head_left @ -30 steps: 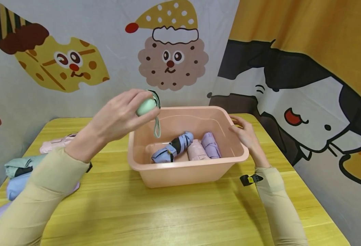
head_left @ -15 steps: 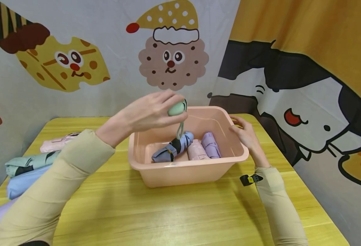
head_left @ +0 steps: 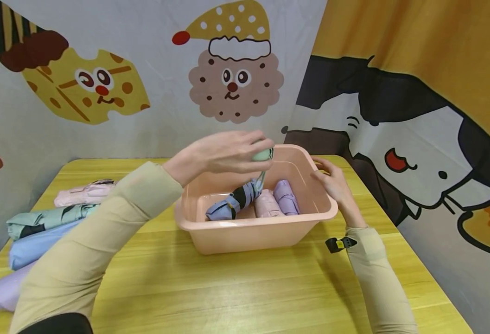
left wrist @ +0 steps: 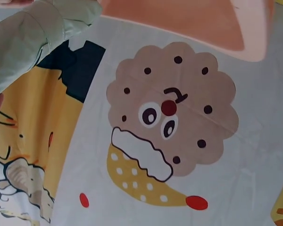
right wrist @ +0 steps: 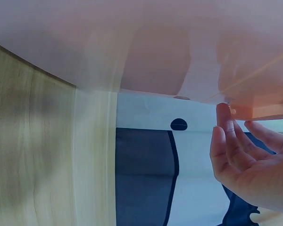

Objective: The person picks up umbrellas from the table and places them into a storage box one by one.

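My left hand [head_left: 234, 150] is over the back middle of a peach plastic basin [head_left: 245, 236], gripping a mint-green folding umbrella [head_left: 263, 155]. Only its rounded end and a dangling cord loop show; the fingers hide the rest. Inside the basin lie a blue folded umbrella [head_left: 234, 202] with black parts, a pale pink one [head_left: 267, 204] and a lilac one [head_left: 286, 197]. At the basin's right rim my right hand [head_left: 332, 180] holds on, thumb over the edge. In the right wrist view, the right hand's fingers [right wrist: 233, 143] bend up against the basin's rim.
On the wooden table [head_left: 228, 292], at the left, lie more folded umbrellas: pink [head_left: 82, 193], green [head_left: 46, 221], blue [head_left: 36, 248] and lilac [head_left: 9, 290]. My left sleeve passes over them. A cartoon-printed cloth [head_left: 153, 134] hangs close behind the table.
My left hand has moved right with the green umbrella, from the basin's back left corner to over its back middle, and slightly down. The right hand and the basin have stayed put.
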